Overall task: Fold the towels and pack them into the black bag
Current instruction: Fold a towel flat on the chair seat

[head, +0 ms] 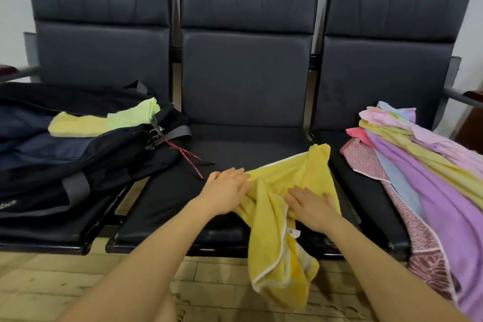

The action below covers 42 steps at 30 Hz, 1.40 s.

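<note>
With both hands flat and open on the yellow towel (pixel 285 178), left hand (pixel 226 189) at its edge and right hand (pixel 312 205) on its middle, the person should first pull the hanging half onto the seat (pixel 183 191) and smooth it, the black bag (pixel 86 165) lying further left.

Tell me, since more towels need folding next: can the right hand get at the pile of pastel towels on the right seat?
Probably yes. The right hand lies flat on the yellow towel; nothing stands between it and the pile of pastel towels.
</note>
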Tool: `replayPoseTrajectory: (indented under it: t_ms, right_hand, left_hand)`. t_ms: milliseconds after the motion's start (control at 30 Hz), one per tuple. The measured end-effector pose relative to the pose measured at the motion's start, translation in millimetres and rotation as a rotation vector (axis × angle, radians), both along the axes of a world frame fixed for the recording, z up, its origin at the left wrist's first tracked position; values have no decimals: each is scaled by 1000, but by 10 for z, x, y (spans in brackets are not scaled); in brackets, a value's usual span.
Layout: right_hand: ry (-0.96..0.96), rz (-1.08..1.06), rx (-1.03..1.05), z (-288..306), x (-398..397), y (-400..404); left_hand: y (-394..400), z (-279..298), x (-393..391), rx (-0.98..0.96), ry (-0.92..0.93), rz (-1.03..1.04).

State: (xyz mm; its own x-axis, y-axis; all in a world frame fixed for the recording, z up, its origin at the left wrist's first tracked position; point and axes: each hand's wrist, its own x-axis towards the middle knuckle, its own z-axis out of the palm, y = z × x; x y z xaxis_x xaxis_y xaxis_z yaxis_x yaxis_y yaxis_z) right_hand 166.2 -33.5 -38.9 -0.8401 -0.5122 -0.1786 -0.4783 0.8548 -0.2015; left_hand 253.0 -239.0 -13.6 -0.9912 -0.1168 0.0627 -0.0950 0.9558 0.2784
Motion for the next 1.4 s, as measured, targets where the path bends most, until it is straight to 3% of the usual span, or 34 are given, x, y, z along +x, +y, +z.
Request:
replayPoseTrajectory:
  t_ms: [133,267,500,633,767,900,1033,1133,1200,1333,1400]
  right_hand:
    - [-31,-4,56,-121,-127,39]
    - [-9,14,59,-183,-360,-79]
    - [-22,-4,-24,-252,-827,-402]
    - [24,-45,-277,-219,-833,-485]
    - [107,6,-376,-108,-725,-364]
    - [23,39,-347,-89,-620,-342]
    - [-13,88,-300,-142,-546,-423]
    - [-64,47,-507,-105,-545,-460]
    - [-102,-13,-705,-36,-536,-471]
    - [-29,-71,-925,171,-481,-471]
    - [47,-65,-987,286,-452,-479]
  left_hand:
    - [-51,-250,-209,-51,-310,-14]
    - [-253,-468,-329,21,-373,73]
    - [-529,-597,-540,74,-135,178]
    - [-570,-619,-667,144,89,317]
    - [-532,-624,-829,114,73,430]
    - [-508,-721,-900,-8,33,479]
    - [-544,-765,-896,10,79,533]
    - [-546,-730,-873,-4,123,507]
    - [-557,-627,-831,97,252,487]
    - [-580,-266,-674,543,499,445]
    - [-583,-53,-571,577,590,427]
